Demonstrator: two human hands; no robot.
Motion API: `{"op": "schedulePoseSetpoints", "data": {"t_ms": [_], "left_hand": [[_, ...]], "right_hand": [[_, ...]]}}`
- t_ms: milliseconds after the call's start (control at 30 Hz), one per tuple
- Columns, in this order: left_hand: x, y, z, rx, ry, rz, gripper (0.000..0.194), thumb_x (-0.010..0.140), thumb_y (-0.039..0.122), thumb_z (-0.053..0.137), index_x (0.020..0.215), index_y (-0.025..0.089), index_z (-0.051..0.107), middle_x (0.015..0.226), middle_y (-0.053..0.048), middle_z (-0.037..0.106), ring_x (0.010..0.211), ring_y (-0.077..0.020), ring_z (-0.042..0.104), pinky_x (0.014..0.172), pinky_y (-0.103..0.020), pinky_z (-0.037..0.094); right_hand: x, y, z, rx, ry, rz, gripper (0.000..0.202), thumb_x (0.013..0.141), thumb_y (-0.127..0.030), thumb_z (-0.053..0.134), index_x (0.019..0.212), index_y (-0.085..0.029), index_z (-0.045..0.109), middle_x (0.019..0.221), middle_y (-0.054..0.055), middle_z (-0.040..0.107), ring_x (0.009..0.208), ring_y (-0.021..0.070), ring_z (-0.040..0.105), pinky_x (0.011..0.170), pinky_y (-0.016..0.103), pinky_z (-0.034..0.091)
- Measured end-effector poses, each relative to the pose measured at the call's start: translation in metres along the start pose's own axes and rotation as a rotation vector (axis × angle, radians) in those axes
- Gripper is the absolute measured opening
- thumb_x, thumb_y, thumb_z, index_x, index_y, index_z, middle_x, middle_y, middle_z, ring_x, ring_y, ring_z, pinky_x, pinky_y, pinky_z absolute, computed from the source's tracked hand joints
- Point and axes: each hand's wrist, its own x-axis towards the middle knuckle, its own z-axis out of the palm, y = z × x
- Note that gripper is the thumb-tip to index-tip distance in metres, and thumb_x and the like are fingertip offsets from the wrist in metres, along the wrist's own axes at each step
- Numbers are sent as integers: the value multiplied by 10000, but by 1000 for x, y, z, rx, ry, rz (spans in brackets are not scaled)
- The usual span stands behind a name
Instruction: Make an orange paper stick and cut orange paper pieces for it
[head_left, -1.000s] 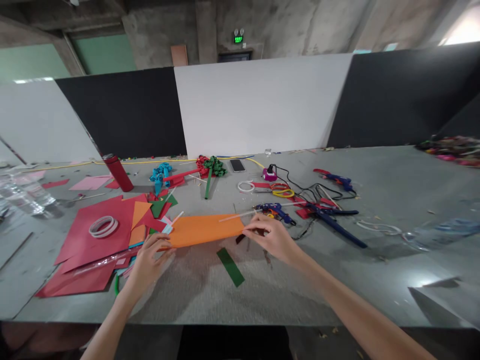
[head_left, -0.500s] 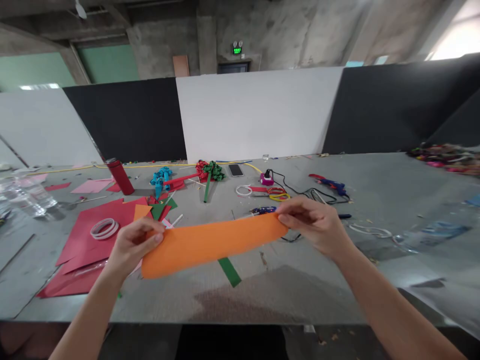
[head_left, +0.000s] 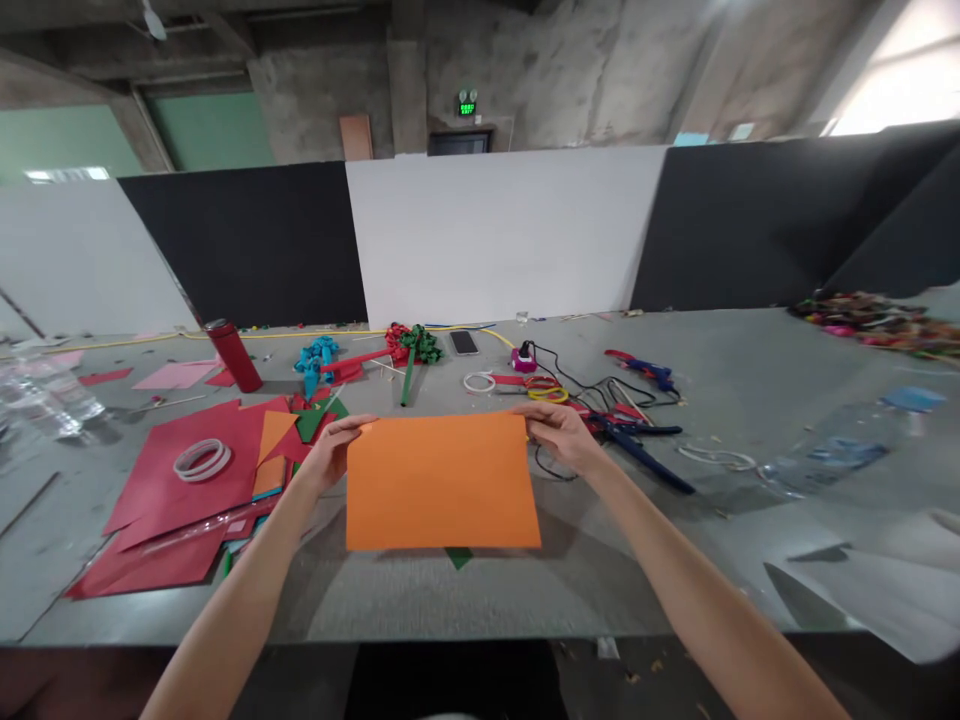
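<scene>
An orange paper sheet (head_left: 442, 483) hangs above the grey table (head_left: 570, 590), facing me, held by its two top corners. My left hand (head_left: 335, 451) pinches the top left corner and my right hand (head_left: 561, 433) pinches the top right corner. A green paper strip (head_left: 457, 557) on the table shows just below the sheet's lower edge.
Red, orange and green paper sheets (head_left: 187, 490) with a tape roll (head_left: 199, 459) lie at the left. A red flask (head_left: 233, 355), paper flowers (head_left: 409, 345), a phone (head_left: 463, 342), blue glue guns (head_left: 637, 432) with cables and plastic bottles (head_left: 825, 455) lie farther back and right.
Both hands lifted the orange sheet off the table and turned it from a low, slanted strip-like view to hanging upright and facing me.
</scene>
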Motion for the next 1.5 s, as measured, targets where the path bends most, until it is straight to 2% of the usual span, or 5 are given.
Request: {"op": "schedulePoseSetpoints", "data": {"t_ms": [333, 467, 767, 1133, 1500], "left_hand": [[-2, -11, 15, 65, -14, 43, 550, 684, 405, 861, 1159, 193, 682, 812, -24, 688, 768, -157, 659, 702, -249, 509], [0, -18, 15, 210, 18, 39, 584, 582, 370, 913, 1089, 158, 716, 805, -36, 704, 798, -180, 668, 710, -261, 501], [4, -25, 17, 328, 134, 114, 493, 544, 412, 907, 925, 143, 746, 836, -81, 747, 795, -233, 677, 698, -305, 516], [2, -23, 16, 365, 42, 97, 349, 648, 384, 856, 913, 172, 775, 819, -54, 729, 794, -204, 663, 692, -261, 486], [-1, -17, 18, 68, 132, -9, 530, 609, 373, 908, 1058, 170, 713, 826, -44, 720, 791, -170, 676, 708, -257, 521]], "right_hand": [[-3, -1, 1, -148, 194, 5, 537, 723, -480, 809, 1169, -203, 699, 898, 62, 769, 865, 222, 715, 763, 324, 560], [0, 5, 1, -162, 248, 67, 463, 653, -498, 840, 971, -174, 753, 925, 101, 776, 870, 249, 718, 752, 338, 569], [2, 12, 0, -175, 262, 55, 471, 634, -540, 844, 918, -177, 753, 913, 102, 773, 851, 257, 718, 755, 352, 570], [3, 19, -5, -248, 235, 11, 463, 718, -504, 799, 1020, -158, 733, 918, 105, 777, 879, 248, 728, 769, 333, 563], [4, 24, -7, -167, 244, 162, 394, 664, -465, 847, 900, -166, 749, 928, 111, 782, 846, 249, 736, 758, 351, 602]]}}
